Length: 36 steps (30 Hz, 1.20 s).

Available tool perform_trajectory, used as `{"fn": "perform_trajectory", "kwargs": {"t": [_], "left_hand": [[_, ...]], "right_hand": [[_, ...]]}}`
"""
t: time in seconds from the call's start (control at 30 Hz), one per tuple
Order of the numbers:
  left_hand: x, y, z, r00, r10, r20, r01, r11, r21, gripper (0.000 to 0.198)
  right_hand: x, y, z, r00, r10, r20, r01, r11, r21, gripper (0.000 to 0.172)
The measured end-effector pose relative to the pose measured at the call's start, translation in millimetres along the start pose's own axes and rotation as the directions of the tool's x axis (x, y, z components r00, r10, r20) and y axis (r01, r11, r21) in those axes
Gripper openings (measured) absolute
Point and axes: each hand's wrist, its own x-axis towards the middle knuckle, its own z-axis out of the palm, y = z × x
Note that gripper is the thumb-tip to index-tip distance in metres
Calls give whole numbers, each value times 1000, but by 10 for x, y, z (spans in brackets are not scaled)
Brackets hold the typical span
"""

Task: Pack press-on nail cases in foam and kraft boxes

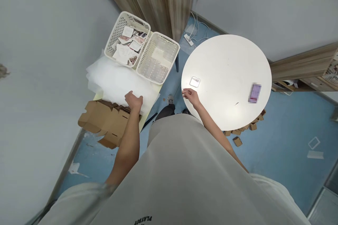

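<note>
My left hand point(134, 101) rests on or just above a stack of thin white translucent sheets point(116, 79), its thumb spread away from the other fingers. I see nothing in it. At the left edge of the round white table point(224, 66) is my right hand point(191, 96), fingers loosely bent and apart, with nothing visible between them. Just beyond that hand lies a small clear flat case point(195, 82) with a white insert and small pieces along its top. Flattened brown cardboard boxes point(105, 121) lie beside the sheets, below my left hand.
One white basket point(108, 47) holds printed packets; another white basket point(175, 56) holds clear plastic cases. A blurred purple item point(255, 93) lies on the round table's right. Small brown boxes point(237, 141) are on the floor below. A power strip point(188, 40) with cables lies behind.
</note>
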Motion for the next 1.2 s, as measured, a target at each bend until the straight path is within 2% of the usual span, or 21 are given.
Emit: {"fn": "perform_trajectory", "kwargs": {"t": [0.27,0.37,0.43,0.6,0.73,0.9,1.0,1.13,1.2], "left_hand": [[406,-232,-73,990,-122,-65,130,980,148,91],[490,-256,-124,990,-140,-31,144,970,195,95],[517,-272,-170,992,-128,5,124,969,211,86],[521,-344,-293,999,-29,25,25,990,136,46],[467,-393,-456,999,20,-40,-16,996,93,35],[161,-331,-772,978,123,-170,-132,990,-42,25],[-186,-161,-928,966,209,-155,-226,969,-102,18],[-672,193,-957,928,353,-119,-367,922,-128,10],[-866,373,-891,903,423,-78,-430,891,-141,9]], "right_hand": [[-120,-66,282,998,-28,56,32,996,-80,49],[-144,-69,363,999,-20,47,24,996,-87,53],[-159,-75,407,999,-10,37,14,995,-100,56],[-191,-111,493,1000,5,25,-1,992,-129,56],[-212,-166,574,1000,12,15,-10,991,-133,50],[-221,-321,755,996,2,91,11,989,-150,45],[-219,-475,942,973,-29,229,60,990,-128,49],[-234,-675,1249,912,-38,409,69,996,-62,58],[-238,-728,1366,923,-24,384,41,998,-37,59]]}}
